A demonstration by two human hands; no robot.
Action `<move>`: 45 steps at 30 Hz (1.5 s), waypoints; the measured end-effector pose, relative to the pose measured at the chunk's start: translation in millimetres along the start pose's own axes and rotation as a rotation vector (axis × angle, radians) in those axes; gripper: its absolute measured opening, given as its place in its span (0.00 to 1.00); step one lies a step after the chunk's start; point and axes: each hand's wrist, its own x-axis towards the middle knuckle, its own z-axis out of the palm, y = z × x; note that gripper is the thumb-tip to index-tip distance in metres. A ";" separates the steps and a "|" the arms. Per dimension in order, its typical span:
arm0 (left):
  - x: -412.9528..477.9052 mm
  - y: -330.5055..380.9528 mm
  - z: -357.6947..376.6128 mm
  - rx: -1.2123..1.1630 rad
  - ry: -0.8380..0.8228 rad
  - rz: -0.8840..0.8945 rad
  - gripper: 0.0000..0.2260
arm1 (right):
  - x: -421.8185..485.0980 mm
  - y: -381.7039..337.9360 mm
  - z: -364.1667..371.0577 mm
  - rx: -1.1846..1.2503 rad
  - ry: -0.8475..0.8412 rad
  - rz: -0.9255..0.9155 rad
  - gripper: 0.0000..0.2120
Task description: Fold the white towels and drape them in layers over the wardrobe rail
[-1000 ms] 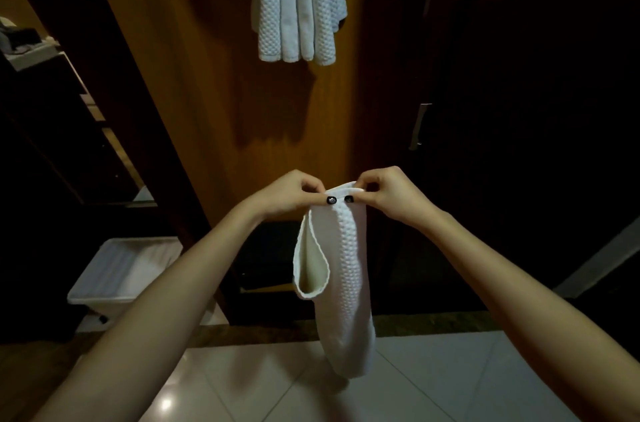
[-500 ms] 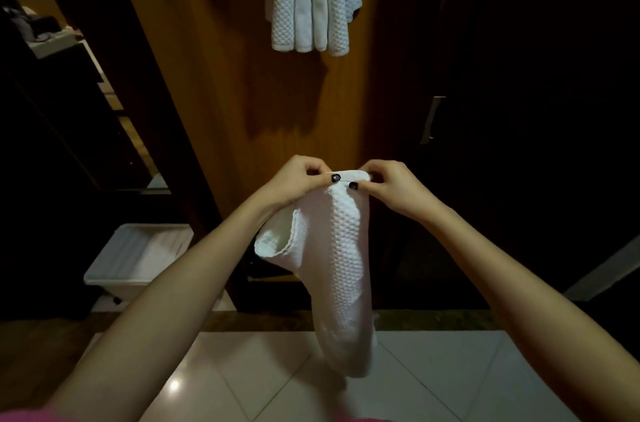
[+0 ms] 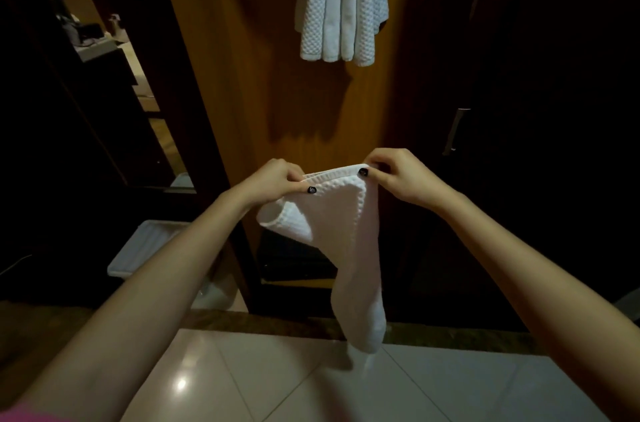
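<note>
A white waffle-weave towel (image 3: 346, 248) hangs folded in front of me, its lower end reaching down near the floor tiles. My left hand (image 3: 273, 181) pinches its top edge on the left. My right hand (image 3: 398, 176) pinches the same edge on the right, a short span apart. A loose fold bulges out below my left hand. Higher up, several white towels (image 3: 341, 2) hang in layers against the wooden wardrobe panel (image 3: 249, 75). The rail itself is out of view above.
A white plastic bin (image 3: 145, 245) stands on the floor at the left, beside the wardrobe side. A metal door handle (image 3: 455, 131) shows on the dark door at right. Glossy white floor tiles (image 3: 277, 383) lie below. Dark shelves sit at far left.
My hands have spread the towel's top edge apart. The loose fold below my left hand has swung out to the left. The camera has moved closer to the wardrobe.
</note>
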 end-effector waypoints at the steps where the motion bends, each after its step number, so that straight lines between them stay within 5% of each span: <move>1: -0.9 0.8 -3.0 -0.025 0.052 -0.001 0.08 | 1.8 -0.4 -4.7 -0.031 -0.006 -0.021 0.07; 8: 9.3 21.1 -23.6 -0.060 0.202 0.139 0.04 | 10.3 1.2 -32.6 -0.085 0.101 -0.066 0.08; 12: 13.5 32.8 -30.6 0.209 0.228 0.209 0.14 | 6.5 -2.0 -41.1 -0.092 0.096 -0.082 0.07; 15: 15.0 43.8 -29.4 0.364 0.220 0.174 0.05 | 3.4 -1.5 -44.1 -0.133 0.088 -0.108 0.07; 22: 14.8 58.8 -19.3 0.283 0.168 0.072 0.05 | -1.0 2.5 -39.8 -0.150 0.142 -0.088 0.07; 27: 13.1 52.0 4.0 -0.029 0.137 0.039 0.05 | -6.9 7.6 -40.5 -0.131 0.154 -0.062 0.08; 37: 17.0 59.7 19.4 -0.155 0.090 0.224 0.07 | -24.5 26.3 -50.6 -0.019 0.096 0.147 0.02; 45: 18.1 85.2 3.7 -0.292 -0.066 0.252 0.16 | -26.6 25.7 -49.2 0.252 -0.007 0.090 0.07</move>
